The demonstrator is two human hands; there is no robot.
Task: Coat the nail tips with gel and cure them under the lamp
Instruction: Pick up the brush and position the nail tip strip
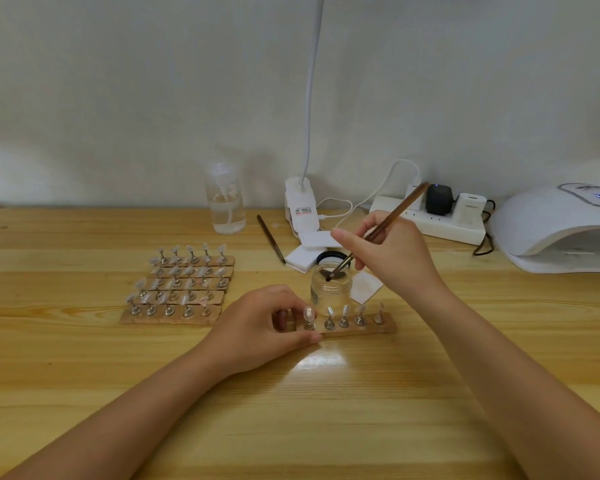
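Loading the brush (378,233) with gel is the step I judge to be in hand: my right hand (392,247) pinches the brush handle between thumb and fingers, and the bristle end sits inside the mouth of the open glass jar (329,289).

The jar serves as my landmark. Just in front of it lies the working strip (368,329), a narrow base carrying five nail tips on small metal stands. My left hand (260,327) grasps the left end of this strip, thumb at the near edge and fingers curled beside the first nail tip (308,312). That tip looks glossier than its neighbours, but I cannot tell whether any tip on the strip is already coated.

To the left of the jar, five more strips (177,289) lie side by side, each holding nail tips; their coating state is not readable.

Far right of the jar stands the curing lamp (555,230). Its display is lit and I see no strip in its opening.

My assessment: the task is at an early stage. Coating of the working strip is under way at most, curing of it is not yet done, and the five grouped strips may remain.
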